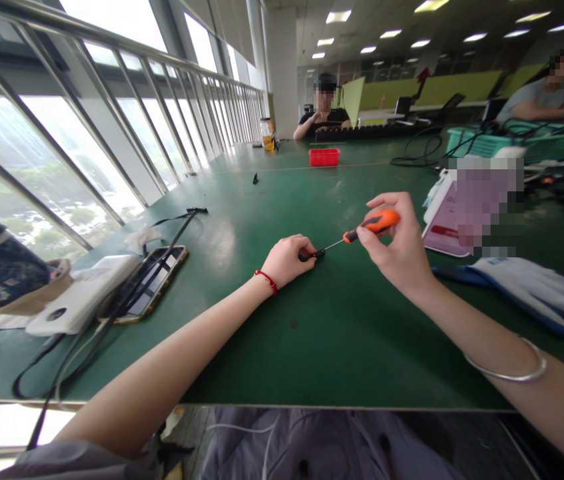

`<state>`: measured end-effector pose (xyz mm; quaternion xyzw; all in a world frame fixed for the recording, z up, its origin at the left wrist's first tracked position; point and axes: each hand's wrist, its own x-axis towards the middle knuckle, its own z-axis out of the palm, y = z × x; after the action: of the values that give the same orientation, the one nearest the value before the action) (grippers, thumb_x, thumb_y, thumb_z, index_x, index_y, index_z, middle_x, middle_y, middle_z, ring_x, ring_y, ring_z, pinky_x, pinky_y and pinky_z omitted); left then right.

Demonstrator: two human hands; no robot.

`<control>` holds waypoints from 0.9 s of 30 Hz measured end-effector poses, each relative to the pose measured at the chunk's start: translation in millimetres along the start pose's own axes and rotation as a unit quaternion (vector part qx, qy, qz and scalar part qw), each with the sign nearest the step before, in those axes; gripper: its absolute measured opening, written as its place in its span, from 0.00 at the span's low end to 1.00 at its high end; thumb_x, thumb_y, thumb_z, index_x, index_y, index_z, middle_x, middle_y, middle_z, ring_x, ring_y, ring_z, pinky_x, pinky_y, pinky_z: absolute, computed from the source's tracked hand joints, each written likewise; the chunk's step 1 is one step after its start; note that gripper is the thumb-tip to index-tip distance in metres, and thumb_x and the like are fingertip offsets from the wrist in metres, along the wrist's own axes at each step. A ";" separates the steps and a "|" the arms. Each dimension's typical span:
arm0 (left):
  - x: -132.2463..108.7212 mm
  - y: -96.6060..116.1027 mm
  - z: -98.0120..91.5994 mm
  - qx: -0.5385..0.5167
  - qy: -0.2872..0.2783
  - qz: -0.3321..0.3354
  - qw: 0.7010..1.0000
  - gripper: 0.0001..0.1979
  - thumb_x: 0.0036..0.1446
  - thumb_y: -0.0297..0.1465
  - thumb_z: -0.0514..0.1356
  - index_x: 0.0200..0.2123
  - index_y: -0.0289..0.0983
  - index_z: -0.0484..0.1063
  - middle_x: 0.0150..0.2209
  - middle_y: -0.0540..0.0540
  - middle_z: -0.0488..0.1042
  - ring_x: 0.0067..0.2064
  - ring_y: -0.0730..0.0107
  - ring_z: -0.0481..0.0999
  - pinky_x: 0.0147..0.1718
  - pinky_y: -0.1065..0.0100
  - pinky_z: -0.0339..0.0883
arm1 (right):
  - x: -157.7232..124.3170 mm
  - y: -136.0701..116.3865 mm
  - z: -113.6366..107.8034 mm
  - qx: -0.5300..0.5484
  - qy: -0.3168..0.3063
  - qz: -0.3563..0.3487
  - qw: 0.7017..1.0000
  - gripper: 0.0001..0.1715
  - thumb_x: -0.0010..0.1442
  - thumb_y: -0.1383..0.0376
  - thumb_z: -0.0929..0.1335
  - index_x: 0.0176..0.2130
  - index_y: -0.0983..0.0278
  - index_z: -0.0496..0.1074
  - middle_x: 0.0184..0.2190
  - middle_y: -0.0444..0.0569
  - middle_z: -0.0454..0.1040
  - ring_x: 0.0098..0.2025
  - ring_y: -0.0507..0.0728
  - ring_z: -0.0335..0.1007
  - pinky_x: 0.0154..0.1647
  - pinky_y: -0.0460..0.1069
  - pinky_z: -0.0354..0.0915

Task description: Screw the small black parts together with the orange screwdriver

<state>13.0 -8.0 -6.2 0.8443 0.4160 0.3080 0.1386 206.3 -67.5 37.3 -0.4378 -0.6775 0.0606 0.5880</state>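
Observation:
My left hand (288, 260) rests on the green table (312, 333), fingers closed around a small black part (307, 255) that mostly hides under them. My right hand (396, 241) grips a screwdriver (368, 226) with an orange handle between thumb and fingers. The thin metal shaft slants down to the left and its tip meets the black part at my left fingertips. A red string circles my left wrist and a silver bangle my right forearm.
At the left lie a phone (148, 292), a white power bank (82, 301) and black cables. White-and-blue gloves (532, 293) lie at the right beside a pink packet (455, 217). A red tray (324, 157) stands further back. Two people sit at the far end.

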 end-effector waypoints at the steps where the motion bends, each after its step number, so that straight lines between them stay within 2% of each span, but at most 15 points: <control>1: -0.1 0.5 -0.1 -0.001 0.001 0.000 1.000 0.02 0.45 0.26 0.60 0.27 0.36 0.72 0.30 0.49 0.72 0.31 0.72 0.73 0.32 0.71 0.69 | 0.2 -0.9 -0.5 -0.012 0.000 0.009 1.000 0.16 0.51 0.63 0.69 0.39 0.58 0.61 0.23 0.40 0.66 0.24 0.53 0.65 0.27 0.49 0.62; 4: -0.3 1.4 -0.1 -0.007 0.001 0.001 1.000 0.02 0.46 0.26 0.60 0.26 0.35 0.72 0.30 0.49 0.72 0.31 0.73 0.73 0.32 0.71 0.69 | 0.4 -6.1 -2.4 -0.026 -0.029 0.032 0.999 0.09 0.55 0.60 0.67 0.35 0.59 0.63 0.17 0.38 0.62 0.18 0.51 0.62 0.24 0.48 0.60; 7: -0.2 0.3 0.8 -0.021 0.002 0.003 1.000 0.01 0.46 0.26 0.60 0.26 0.35 0.72 0.30 0.49 0.72 0.31 0.73 0.73 0.33 0.71 0.70 | 0.3 -8.2 -2.7 -0.005 -0.056 0.017 0.998 0.06 0.55 0.62 0.67 0.33 0.59 0.64 0.16 0.37 0.61 0.18 0.51 0.61 0.23 0.47 0.59; 12: 0.4 -3.3 3.5 -0.049 0.009 -0.001 0.999 0.01 0.47 0.26 0.61 0.26 0.35 0.72 0.30 0.49 0.72 0.31 0.73 0.73 0.34 0.70 0.70 | -0.1 -1.4 -0.7 0.004 -0.004 -0.019 1.000 0.16 0.51 0.64 0.69 0.40 0.58 0.62 0.25 0.41 0.67 0.24 0.53 0.66 0.27 0.49 0.62; 14: 0.5 -3.9 4.1 -0.052 0.010 -0.001 0.999 0.01 0.47 0.26 0.61 0.26 0.35 0.72 0.30 0.49 0.72 0.31 0.73 0.73 0.34 0.70 0.70 | -0.4 -0.8 -0.9 -0.009 0.003 -0.007 1.000 0.16 0.52 0.63 0.68 0.41 0.58 0.61 0.23 0.39 0.65 0.22 0.52 0.64 0.26 0.49 0.61; 17: 0.4 -3.8 4.2 -0.056 0.008 0.002 0.998 0.01 0.47 0.26 0.61 0.27 0.35 0.72 0.30 0.49 0.72 0.31 0.73 0.73 0.34 0.69 0.70 | -0.9 -4.0 -2.1 -0.026 -0.024 0.014 0.999 0.08 0.55 0.60 0.67 0.36 0.58 0.63 0.16 0.36 0.59 0.17 0.50 0.57 0.23 0.48 0.57; 20: 0.4 -3.3 3.8 -0.060 0.005 0.004 0.998 0.01 0.48 0.27 0.61 0.27 0.35 0.72 0.30 0.48 0.71 0.31 0.73 0.73 0.34 0.69 0.71 | -1.1 -5.9 -2.4 -0.015 -0.045 0.000 0.999 0.05 0.55 0.62 0.66 0.33 0.59 0.64 0.15 0.36 0.57 0.16 0.50 0.56 0.22 0.48 0.57; 25: 0.3 -2.5 3.3 -0.063 0.004 0.003 0.998 0.01 0.48 0.26 0.60 0.26 0.35 0.72 0.30 0.48 0.71 0.31 0.72 0.72 0.35 0.69 0.70 | -0.8 -1.8 -0.7 -0.012 0.010 -0.036 0.999 0.16 0.51 0.64 0.68 0.41 0.57 0.62 0.26 0.42 0.67 0.24 0.53 0.65 0.27 0.49 0.63; 27: 0.4 -2.2 3.4 -0.064 0.006 0.001 0.998 0.01 0.48 0.27 0.60 0.26 0.35 0.71 0.30 0.48 0.71 0.31 0.72 0.72 0.35 0.69 0.70 | -1.0 -2.0 -0.9 -0.033 0.012 -0.020 0.999 0.17 0.51 0.62 0.69 0.41 0.57 0.62 0.25 0.41 0.66 0.24 0.53 0.65 0.26 0.49 0.62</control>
<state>14.0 -6.3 -9.8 0.8326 0.3952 0.3388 0.1894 205.9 -69.7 38.0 -0.4440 -0.6806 0.0214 0.5824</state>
